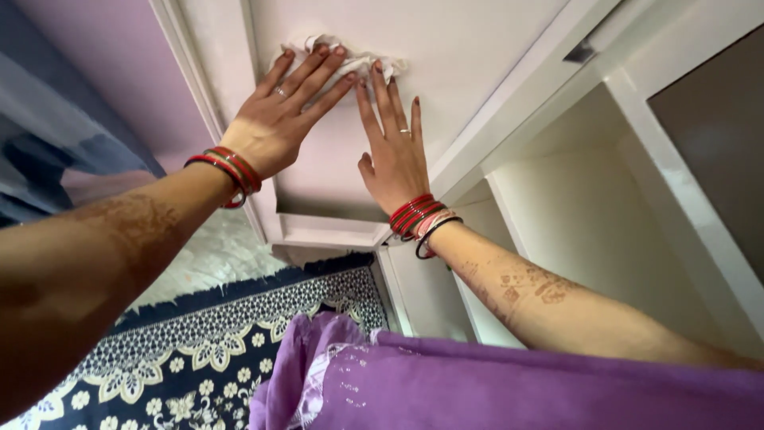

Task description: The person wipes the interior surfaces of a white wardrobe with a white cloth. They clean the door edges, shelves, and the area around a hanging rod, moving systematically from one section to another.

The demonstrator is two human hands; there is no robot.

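Both spread flat, left hand (274,111) and right hand (394,151) press a crumpled white cloth (350,60) against the white cupboard door (477,48).

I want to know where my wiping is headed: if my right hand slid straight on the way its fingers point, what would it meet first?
The right hand lies flat on the white door, fingers pointing up the panel. Its fingertips already touch the white cloth pressed under the left hand, so the cloth comes first.
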